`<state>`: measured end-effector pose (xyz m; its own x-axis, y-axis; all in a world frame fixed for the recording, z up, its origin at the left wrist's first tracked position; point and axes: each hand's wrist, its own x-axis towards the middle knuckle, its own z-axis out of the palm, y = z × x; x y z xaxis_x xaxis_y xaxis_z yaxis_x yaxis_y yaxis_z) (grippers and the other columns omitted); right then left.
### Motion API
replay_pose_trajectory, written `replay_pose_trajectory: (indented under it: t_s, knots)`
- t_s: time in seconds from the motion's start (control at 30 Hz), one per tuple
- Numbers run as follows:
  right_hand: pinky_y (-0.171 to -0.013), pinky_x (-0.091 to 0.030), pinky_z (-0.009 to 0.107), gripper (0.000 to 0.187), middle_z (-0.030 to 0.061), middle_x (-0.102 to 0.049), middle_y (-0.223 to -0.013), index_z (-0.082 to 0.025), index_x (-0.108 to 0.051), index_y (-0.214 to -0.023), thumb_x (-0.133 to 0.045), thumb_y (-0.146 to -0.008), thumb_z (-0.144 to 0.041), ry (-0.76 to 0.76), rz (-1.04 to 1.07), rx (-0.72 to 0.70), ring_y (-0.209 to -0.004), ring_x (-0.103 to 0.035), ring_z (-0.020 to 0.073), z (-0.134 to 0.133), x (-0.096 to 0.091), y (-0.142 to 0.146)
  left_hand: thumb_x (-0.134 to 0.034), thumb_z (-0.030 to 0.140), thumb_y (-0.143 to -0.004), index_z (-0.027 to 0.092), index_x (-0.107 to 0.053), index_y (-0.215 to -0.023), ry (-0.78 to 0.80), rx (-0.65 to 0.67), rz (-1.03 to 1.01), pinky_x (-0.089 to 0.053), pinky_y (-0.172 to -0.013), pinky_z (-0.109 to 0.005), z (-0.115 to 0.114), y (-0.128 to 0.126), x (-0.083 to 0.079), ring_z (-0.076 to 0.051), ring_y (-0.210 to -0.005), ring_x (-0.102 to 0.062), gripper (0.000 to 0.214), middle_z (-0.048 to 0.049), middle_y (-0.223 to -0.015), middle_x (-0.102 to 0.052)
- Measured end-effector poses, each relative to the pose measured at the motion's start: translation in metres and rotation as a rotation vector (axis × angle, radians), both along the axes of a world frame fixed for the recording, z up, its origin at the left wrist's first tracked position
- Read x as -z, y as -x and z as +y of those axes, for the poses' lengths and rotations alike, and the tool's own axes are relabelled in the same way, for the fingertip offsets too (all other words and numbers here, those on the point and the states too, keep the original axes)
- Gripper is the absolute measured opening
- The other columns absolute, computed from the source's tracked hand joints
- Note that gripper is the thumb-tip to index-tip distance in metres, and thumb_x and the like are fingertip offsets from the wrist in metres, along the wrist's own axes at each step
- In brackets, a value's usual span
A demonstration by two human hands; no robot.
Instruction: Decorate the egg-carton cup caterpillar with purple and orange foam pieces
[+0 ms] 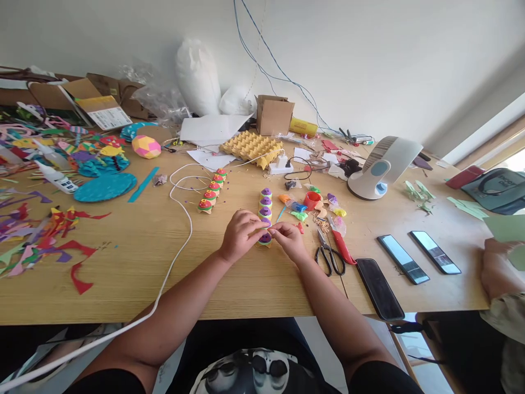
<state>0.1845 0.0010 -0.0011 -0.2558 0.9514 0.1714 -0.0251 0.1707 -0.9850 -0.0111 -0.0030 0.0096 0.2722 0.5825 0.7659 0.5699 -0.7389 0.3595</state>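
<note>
Both my hands meet at the near end of a row of purple-topped paper pieces [266, 203] on the wooden table [164, 268]. My left hand [241, 234] is curled over the nearest piece [264, 238], fingers closed on it. Fingertips of my right hand [290, 239] are pinched together against the same piece from the right. What the pinch holds is too small to make out. A second row of red-and-green paper pieces [211, 191] lies to the left.
Black scissors [328, 256] and a red cutter [341, 246] lie right of my hands, then three phones [379, 289]. A white cable [180, 246] crosses the table. Paper scraps [45, 235] cover the left side. A small fan [383, 167] stands far right. Another person's hand [498, 268] holds green paper.
</note>
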Motion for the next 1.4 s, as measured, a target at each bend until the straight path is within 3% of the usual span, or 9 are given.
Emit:
replay_pose_trajectory:
  t_s: [0.4, 0.63, 1.0, 1.4]
  knots:
    - [-0.070, -0.050, 0.029, 0.033, 0.0025, -0.067, -0.076, -0.019, -0.069, -0.081, -0.072, -0.080, -0.052, -0.003, -0.009, -0.077, -0.071, -0.060, 0.0157, -0.001, -0.002, 0.000, -0.066, 0.027, -0.091, 0.026, -0.075, -0.093, 0.010, 0.048, -0.019, -0.049, -0.087, -0.039, 0.000, -0.001, -0.001, -0.020, -0.094, -0.058, 0.010, -0.0037, -0.086, -0.069]
    - [-0.068, -0.049, 0.028, 0.038, 0.0020, -0.065, -0.071, -0.019, -0.067, -0.074, -0.070, -0.082, -0.056, -0.003, -0.011, -0.081, -0.068, -0.058, 0.0149, -0.002, -0.006, 0.001, -0.068, 0.031, -0.089, 0.028, -0.072, -0.111, 0.029, 0.061, -0.012, -0.049, -0.091, -0.040, 0.001, -0.001, 0.002, -0.020, -0.097, -0.058, 0.022, -0.0042, -0.095, -0.069]
    - [-0.068, -0.051, 0.028, 0.036, 0.0021, -0.068, -0.075, -0.020, -0.071, -0.083, -0.074, -0.077, -0.056, 0.048, 0.030, -0.082, -0.069, -0.060, 0.0151, -0.002, -0.004, 0.001, -0.067, 0.027, -0.090, 0.027, -0.077, -0.097, 0.038, 0.049, -0.035, -0.052, -0.085, -0.038, 0.001, 0.000, 0.004, -0.019, -0.092, -0.060, 0.012, -0.0035, -0.085, -0.070]
    - [-0.066, -0.051, 0.027, 0.035, 0.0013, -0.067, -0.072, -0.020, -0.070, -0.081, -0.077, -0.075, -0.054, 0.055, 0.031, -0.048, -0.067, -0.059, 0.0143, 0.000, 0.002, 0.001, -0.068, 0.029, -0.089, 0.026, -0.076, -0.101, 0.059, 0.087, -0.023, -0.052, -0.085, -0.037, 0.000, -0.003, 0.004, -0.019, -0.091, -0.060, 0.014, -0.0038, -0.087, -0.070]
